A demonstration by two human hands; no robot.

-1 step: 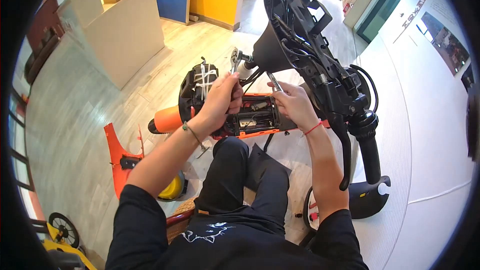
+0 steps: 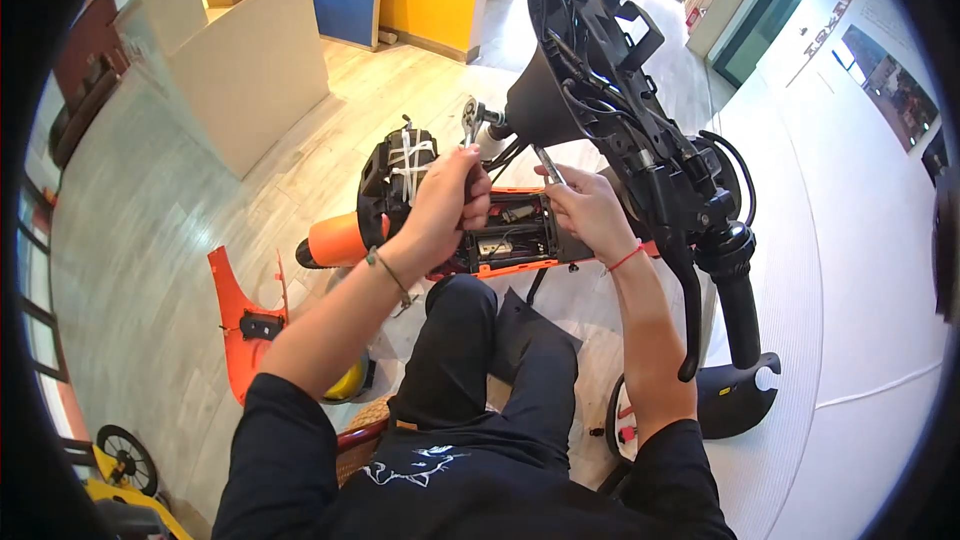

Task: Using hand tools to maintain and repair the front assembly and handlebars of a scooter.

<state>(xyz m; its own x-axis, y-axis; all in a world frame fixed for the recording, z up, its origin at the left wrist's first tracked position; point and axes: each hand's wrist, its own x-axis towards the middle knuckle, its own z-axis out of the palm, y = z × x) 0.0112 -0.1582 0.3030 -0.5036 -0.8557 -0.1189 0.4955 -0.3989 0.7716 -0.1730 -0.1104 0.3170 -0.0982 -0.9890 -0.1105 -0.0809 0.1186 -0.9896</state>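
Head view: ratchet wrench (image 2: 469, 123), upper centre of frame, long axis near vertical, lower end gripped in the closed left hand (image 2: 448, 195), the nearer one, directly below; slim metal tool (image 2: 550, 165), slanting up-left, pinched by the right hand (image 2: 592, 210); black conical housing (image 2: 540, 100), above slim tool, contact unclear.
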